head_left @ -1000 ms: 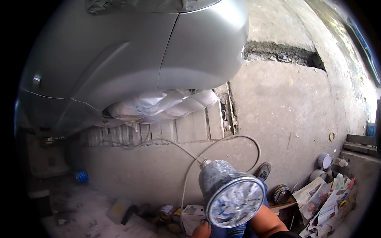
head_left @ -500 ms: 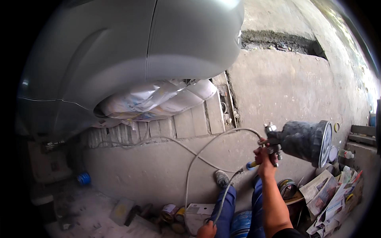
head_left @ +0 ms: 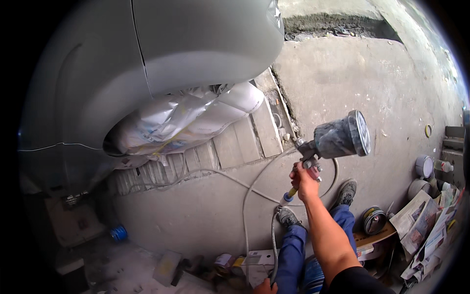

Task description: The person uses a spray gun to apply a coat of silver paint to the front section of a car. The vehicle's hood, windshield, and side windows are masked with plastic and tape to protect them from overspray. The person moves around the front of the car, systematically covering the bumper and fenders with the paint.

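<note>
My right hand [head_left: 304, 180] is closed round the handle of a metal spray gun [head_left: 309, 153], held out over the floor near the car's grey body [head_left: 205, 39]. The gun's paint-smeared cup [head_left: 338, 134] lies sideways to the right, and its nozzle end points toward the car. A hose fitting [head_left: 286, 198] with yellow and blue parts hangs below the handle. My left hand [head_left: 265, 287] grips the grey hose [head_left: 274, 250] at the bottom edge. Crumpled plastic and paper masking [head_left: 176, 120] fills the wheel arch beside the gun.
My shoes [head_left: 346, 191] stand on concrete [head_left: 338, 78], among hose loops. Slats [head_left: 235, 139] line a channel under the car; a broken trench [head_left: 333, 27] is behind. Newspapers [head_left: 421, 230], tins [head_left: 374, 220] and a bottle [head_left: 443, 165] are at right, a blue container [head_left: 118, 233] at lower left.
The spray gun swung up and right from low in front of me, turning sideways, then moved left and higher toward the car. The whole view has also shifted.
</note>
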The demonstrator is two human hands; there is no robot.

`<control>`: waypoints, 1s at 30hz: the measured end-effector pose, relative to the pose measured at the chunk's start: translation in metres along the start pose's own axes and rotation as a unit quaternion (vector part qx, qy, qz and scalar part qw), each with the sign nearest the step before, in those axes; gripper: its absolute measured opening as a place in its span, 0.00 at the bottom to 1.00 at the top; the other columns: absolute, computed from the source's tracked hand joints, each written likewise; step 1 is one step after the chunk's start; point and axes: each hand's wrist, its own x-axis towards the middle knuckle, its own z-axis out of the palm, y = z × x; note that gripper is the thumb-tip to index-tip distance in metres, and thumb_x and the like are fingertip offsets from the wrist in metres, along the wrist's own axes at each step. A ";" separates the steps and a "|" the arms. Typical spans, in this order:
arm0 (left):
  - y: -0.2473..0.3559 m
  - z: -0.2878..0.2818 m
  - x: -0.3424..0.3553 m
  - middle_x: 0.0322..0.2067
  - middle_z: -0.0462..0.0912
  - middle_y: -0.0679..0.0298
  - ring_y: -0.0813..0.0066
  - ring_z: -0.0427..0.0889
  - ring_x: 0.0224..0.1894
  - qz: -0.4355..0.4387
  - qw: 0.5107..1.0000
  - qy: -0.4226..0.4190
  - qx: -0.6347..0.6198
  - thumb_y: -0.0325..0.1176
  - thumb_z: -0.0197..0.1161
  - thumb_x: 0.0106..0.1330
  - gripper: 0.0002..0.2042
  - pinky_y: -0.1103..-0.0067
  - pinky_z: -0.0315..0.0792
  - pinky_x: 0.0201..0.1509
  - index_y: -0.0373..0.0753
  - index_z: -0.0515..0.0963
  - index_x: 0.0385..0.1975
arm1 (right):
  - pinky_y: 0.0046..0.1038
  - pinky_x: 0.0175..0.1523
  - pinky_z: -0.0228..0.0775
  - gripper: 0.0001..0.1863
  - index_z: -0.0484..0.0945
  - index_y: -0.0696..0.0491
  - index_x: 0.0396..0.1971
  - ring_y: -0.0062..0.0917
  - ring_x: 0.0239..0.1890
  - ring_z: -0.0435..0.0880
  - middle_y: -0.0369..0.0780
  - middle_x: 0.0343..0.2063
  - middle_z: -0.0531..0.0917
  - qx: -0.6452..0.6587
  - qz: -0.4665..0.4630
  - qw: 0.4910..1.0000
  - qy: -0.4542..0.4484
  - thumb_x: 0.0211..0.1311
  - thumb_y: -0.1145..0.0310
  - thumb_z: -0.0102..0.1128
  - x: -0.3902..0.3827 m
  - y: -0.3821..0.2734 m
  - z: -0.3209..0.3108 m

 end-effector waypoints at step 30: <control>0.042 -0.016 0.047 0.22 0.77 0.46 0.45 0.77 0.27 0.048 0.979 0.021 0.197 0.42 0.55 0.58 0.14 0.56 0.70 0.32 0.35 0.69 0.29 | 0.18 0.17 0.61 0.13 0.74 0.51 0.30 0.16 0.17 0.74 0.33 0.20 0.76 0.005 -0.117 0.992 0.040 0.59 0.55 0.58 0.106 -0.071 -0.042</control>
